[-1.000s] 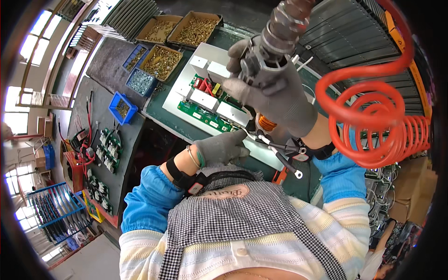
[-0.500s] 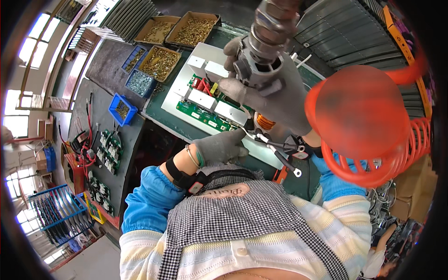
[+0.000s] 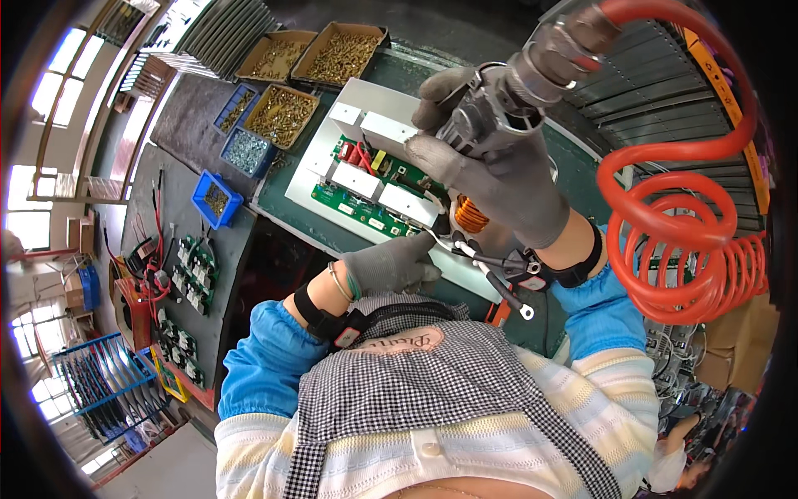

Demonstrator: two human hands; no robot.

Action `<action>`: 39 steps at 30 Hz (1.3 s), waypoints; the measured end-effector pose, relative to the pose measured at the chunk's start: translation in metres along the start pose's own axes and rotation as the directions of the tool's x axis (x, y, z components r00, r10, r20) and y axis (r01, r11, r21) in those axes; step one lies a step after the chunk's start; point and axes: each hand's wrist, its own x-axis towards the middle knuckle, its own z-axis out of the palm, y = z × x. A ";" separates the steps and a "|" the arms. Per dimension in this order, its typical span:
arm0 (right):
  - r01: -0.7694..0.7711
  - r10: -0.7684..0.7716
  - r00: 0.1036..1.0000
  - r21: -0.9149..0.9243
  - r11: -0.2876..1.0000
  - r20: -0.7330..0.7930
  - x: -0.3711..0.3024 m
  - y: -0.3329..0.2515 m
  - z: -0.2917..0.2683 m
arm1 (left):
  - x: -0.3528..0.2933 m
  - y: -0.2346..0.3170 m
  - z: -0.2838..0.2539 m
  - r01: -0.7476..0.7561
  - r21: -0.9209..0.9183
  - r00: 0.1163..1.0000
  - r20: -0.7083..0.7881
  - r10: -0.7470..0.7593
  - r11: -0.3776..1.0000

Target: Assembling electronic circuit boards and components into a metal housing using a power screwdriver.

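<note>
A gloved grip of my right hand [image 3: 507, 179] wraps round a dark metal air screwdriver [image 3: 490, 116], held upright over the circuit-board assembly. A red coiled hose [image 3: 665, 158] leads from its top fitting. The tool's lower end is hidden by my hand. Below it lies a pale metal plate [image 3: 312, 185] bearing a green board [image 3: 362, 214], white blocks [image 3: 411, 202] and a copper coil [image 3: 470, 214]. My left hand [image 3: 391, 262], gloved in grey, rests at the plate's near edge with curled fingers. Its fingertips are beside black cables [image 3: 495, 279] with ring lugs; what they hold, if anything, is hidden.
Cardboard trays [image 3: 341, 54] of brass-coloured fasteners and blue bins [image 3: 218, 200] stand at the far left. Several small boards [image 3: 195, 266] and red wires lie on the left bench [image 3: 229, 241]. Ribbed grey metal parts [image 3: 632, 66] are stacked at the far right.
My right hand and the screwdriver have shifted slightly, the tool's top now leaning right. The red hose has swung away from in front of my right forearm. My left hand stays nearly still.
</note>
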 end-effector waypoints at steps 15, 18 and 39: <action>0.005 -0.008 1.000 0.076 0.997 0.029 0.005 0.005 0.000 | 0.003 -0.003 0.003 -0.062 0.120 0.996 -0.049 0.068 0.991; 0.057 -0.056 0.998 0.071 0.996 -0.010 0.006 0.008 0.000 | 0.003 0.000 0.002 -0.020 0.120 1.000 -0.016 0.022 0.993; 0.029 -0.041 0.990 0.090 0.996 0.132 0.018 0.015 -0.005 | 0.005 -0.012 0.023 -0.062 -0.640 0.996 0.008 0.087 0.766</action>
